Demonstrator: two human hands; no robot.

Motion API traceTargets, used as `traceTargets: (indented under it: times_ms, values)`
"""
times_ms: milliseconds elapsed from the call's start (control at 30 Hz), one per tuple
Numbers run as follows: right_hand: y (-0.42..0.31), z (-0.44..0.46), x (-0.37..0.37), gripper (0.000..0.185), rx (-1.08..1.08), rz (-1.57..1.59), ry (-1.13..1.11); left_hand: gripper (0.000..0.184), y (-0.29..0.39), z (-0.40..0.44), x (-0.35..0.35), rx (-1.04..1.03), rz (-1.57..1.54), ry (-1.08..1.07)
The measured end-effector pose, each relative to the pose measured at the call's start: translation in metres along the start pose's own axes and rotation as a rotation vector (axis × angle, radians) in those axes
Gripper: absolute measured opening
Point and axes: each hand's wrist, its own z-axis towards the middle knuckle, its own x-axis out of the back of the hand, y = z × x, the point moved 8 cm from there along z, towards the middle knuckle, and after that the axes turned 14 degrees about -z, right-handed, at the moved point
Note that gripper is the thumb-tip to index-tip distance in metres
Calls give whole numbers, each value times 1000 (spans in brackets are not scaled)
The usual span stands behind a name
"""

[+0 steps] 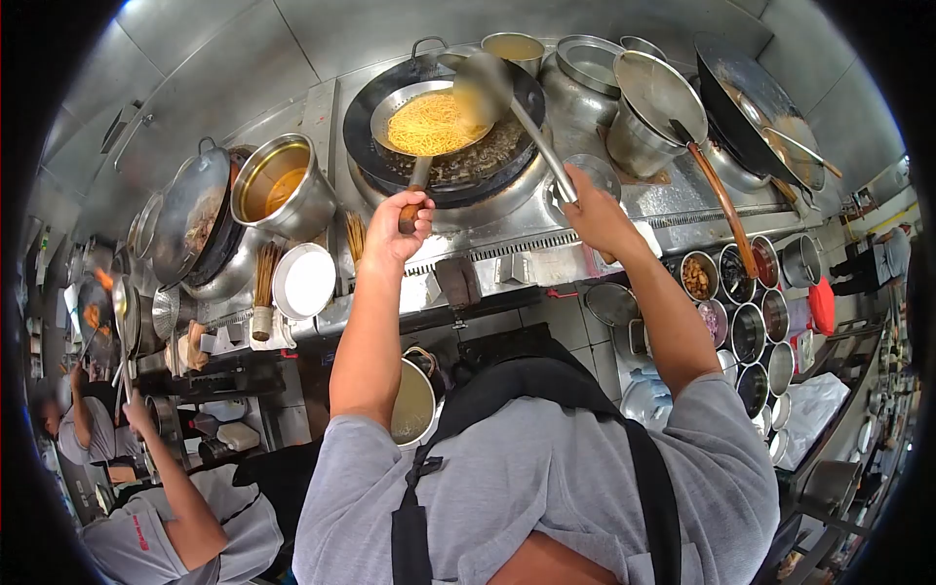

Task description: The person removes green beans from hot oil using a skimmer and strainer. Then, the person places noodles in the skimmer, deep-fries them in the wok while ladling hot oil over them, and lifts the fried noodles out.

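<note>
My left hand is closed around the wooden-ended handle of a round metal strainer, palm side partly showing. Yellow noodles lie heaped in the strainer, above a large black wok on the range. Dark, bubbling-looking liquid shows in the wok below the noodles. My right hand grips the long metal handle of a ladle. The ladle's bowl is smeared by motion and sits over the right edge of the noodles, so whether it touches them I cannot tell.
A pot of orange-brown liquid, a white bowl and a bamboo brush stand left. To the right are a tall steel pot, another wok and several ingredient tins. A co-worker works at lower left.
</note>
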Motion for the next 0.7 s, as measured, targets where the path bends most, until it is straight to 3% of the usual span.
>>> traceTargets:
  times_ms: [67,200,433,533,633,700]
  values:
    - [-10,-4,3,62,91,42,19,9,0,-1,0,-6,-16,0]
    - [-41,-24,-2,62,91,200,-184,15,0,0,3,-27,-47,8]
    - [-60,-64,-24,64,-40,515,-530,8,-2,2,6,-8,-28,75]
    - [-55,-56,-28,67,-53,339,-516,8,-2,1,4,-29,-18,53]
    - [-42,-37,-41,66,219,-62,-155,8,-2,0,1,-41,-15,31]
    - [-36,-39,-44,65,155,-43,-208,9,-2,-1,2,-36,-12,35]
